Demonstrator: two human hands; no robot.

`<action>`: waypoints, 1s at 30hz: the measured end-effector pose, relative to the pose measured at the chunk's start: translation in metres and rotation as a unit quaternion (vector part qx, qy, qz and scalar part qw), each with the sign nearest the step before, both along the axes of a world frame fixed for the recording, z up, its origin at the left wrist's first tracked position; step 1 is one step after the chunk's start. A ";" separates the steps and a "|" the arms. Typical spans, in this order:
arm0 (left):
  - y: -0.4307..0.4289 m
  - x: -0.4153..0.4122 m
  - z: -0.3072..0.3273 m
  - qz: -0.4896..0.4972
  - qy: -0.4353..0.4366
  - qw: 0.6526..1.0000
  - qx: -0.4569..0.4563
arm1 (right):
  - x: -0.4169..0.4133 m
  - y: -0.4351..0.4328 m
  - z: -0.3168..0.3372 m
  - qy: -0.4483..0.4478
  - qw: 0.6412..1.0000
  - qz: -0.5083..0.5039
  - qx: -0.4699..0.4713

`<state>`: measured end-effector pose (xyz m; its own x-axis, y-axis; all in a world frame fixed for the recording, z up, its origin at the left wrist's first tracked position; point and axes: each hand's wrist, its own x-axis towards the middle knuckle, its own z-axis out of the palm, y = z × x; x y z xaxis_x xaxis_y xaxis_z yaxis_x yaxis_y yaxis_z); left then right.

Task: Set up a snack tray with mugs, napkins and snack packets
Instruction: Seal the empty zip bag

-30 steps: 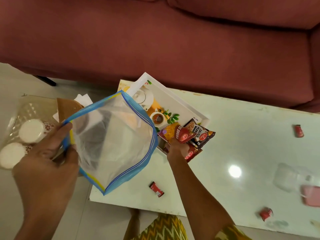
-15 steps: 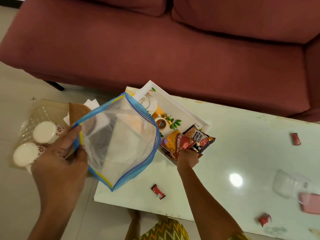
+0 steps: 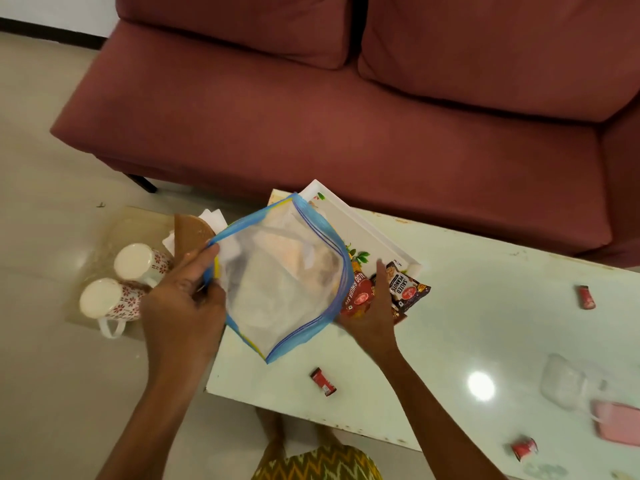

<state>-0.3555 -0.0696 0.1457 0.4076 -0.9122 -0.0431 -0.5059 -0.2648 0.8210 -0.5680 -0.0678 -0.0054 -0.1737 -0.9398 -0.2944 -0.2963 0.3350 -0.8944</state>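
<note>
- Nearest, on the white table [image 3: 450, 327], lies a small red sachet [image 3: 323, 381]; two more red ones sit further right, one at the near edge [image 3: 524, 448] and one farther back [image 3: 586, 297].
- The left hand [image 3: 181, 306] pinches the blue zip edge of a clear plastic bag [image 3: 280, 282] between thumb and fingers, holding it up above the table's left end.
- The right hand [image 3: 372, 311] has its fingers closed around the snack packets [image 3: 381, 292], thumb raised; a red one and a dark peanut one fan out from its grip, touching the bag's right edge.
- Left of the table, on the floor, two floral mugs [image 3: 121, 282] lie on their sides on a clear sheet.
- Just beyond them, white napkins [image 3: 213, 218] lie beside a brown piece.
- The white tray [image 3: 349, 220] sits at the table's far left corner, partly hidden behind the bag, the packets over its right end.
- Farthest is a maroon sofa [image 3: 346, 116].
</note>
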 end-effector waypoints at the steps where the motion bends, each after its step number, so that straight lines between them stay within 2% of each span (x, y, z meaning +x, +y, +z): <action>1: 0.001 -0.003 0.006 0.002 0.011 1.000 -0.003 | 0.008 0.005 0.013 0.024 0.994 0.083 -0.068; 2: 0.001 -0.005 0.013 0.001 0.025 1.000 -0.006 | 0.016 0.008 0.027 0.049 0.981 0.145 -0.122; 4: 0.004 -0.010 0.026 -0.016 0.069 0.997 -0.011 | 0.033 0.010 0.056 0.056 0.962 0.204 -0.171; 9: 0.013 -0.025 0.045 -0.085 0.221 0.970 0.059 | 0.065 0.000 0.112 -0.028 0.946 0.235 -0.223; 12: 0.015 -0.033 0.055 -0.115 0.208 0.969 0.072 | 0.074 -0.003 0.134 -0.034 0.949 0.198 -0.244; 14: 0.016 -0.033 0.066 -0.122 0.179 0.976 0.029 | 0.075 -0.005 0.146 0.013 0.942 0.174 -0.287; 17: 0.019 -0.024 0.083 -0.115 0.139 0.982 -0.055 | 0.071 -0.003 0.160 0.089 0.910 0.173 -0.366; 19: 0.022 -0.017 0.091 -0.171 0.062 0.981 -0.071 | 0.066 0.001 0.169 0.124 0.899 0.180 -0.380; 21: 0.025 -0.015 0.092 -0.269 -0.044 0.962 -0.032 | 0.067 0.004 0.175 0.157 0.884 0.182 -0.402; 22: 0.027 -0.017 0.092 -0.312 -0.069 0.948 -0.003 | 0.069 0.005 0.178 0.170 0.875 0.182 -0.416; 23: 0.029 -0.020 0.092 -0.337 -0.060 0.939 0.024 | 0.072 0.006 0.180 0.178 0.867 0.181 -0.430; 25: 0.032 -0.024 0.088 -0.326 0.006 0.945 0.041 | 0.076 0.010 0.187 0.171 0.868 0.177 -0.432; 28: 0.031 -0.022 0.084 -0.271 0.032 0.962 -0.003 | 0.067 0.015 0.201 0.069 0.914 0.200 -0.345; 30: 0.032 -0.018 0.085 -0.243 0.041 0.968 -0.051 | 0.058 0.018 0.204 0.054 0.913 0.257 -0.314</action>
